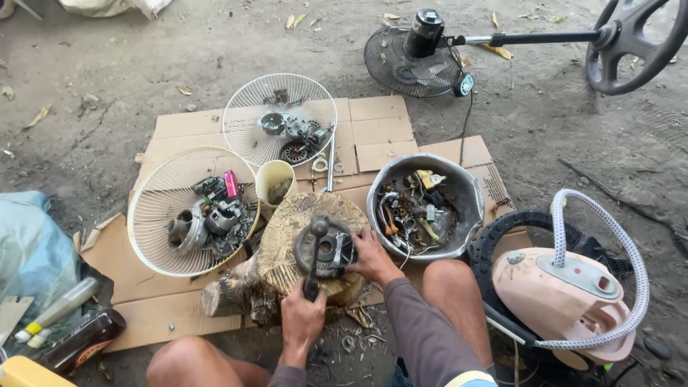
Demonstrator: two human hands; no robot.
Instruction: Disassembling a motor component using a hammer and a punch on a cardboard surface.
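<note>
1. The fan motor sits on top of the round wooden stump, approx. centre of the view, just in front of your knees.
2. Your right hand is closed on the motor's right side, pinning it to the stump.
3. Your left hand is wrapped tight round the handle of a hammer; the head is up over the motor's left edge. Can't tell if it's touching.
4. The stump rests on flattened cardboard laid over bare dirt, w/ chips and scraps round its base.
5. Just right of the motor: a dented metal bowl full of wires, copper bits and small parts.
6. Left of the stump: a white fan grille lying dish-up, holding motor parts and a pink piece.
7. Behind the stump: a cream plastic cup, then a second white grille w/ more parts.
8. Far right, beside your right knee: a pink garment steamer w/ a braided hose.
9. Top: a black stand fan lying on the ground, well apart.
10. Bottom left: a dark bottle next to a blue bag.
</note>
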